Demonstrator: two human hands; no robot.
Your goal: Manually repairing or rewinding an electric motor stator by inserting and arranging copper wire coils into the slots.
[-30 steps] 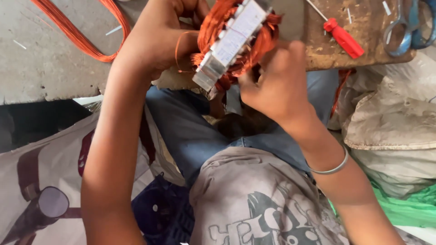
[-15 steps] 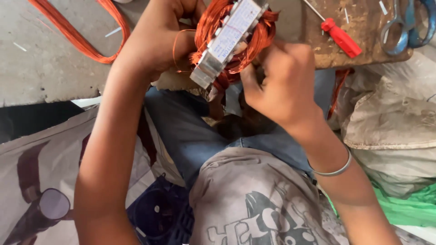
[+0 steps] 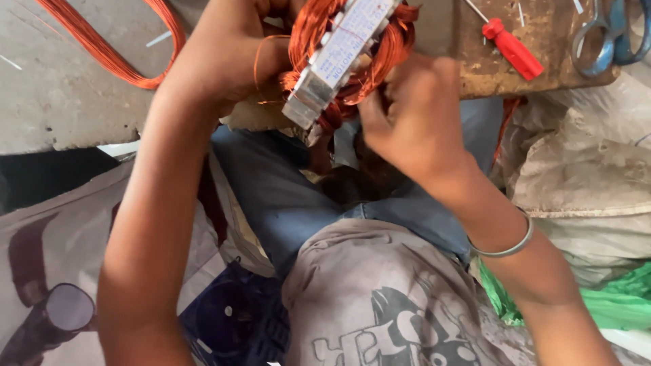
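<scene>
Left hand (image 3: 224, 57) and right hand (image 3: 413, 122) both grip the motor stator (image 3: 342, 54): judged heavy, rigid; hold the steel core, sparing fragile copper windings (image 3: 390, 51)

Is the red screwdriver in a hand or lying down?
Lying down. The screwdriver rests flat on the bench, untouched; both hands are at the coil.

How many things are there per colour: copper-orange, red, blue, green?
Copper-orange: 2, the wound stator between the left hand and right hand, and the loose wire coil
Red: 1, screwdriver
Blue: 1, scissors
Green: 1, bag
Total: 5
</scene>
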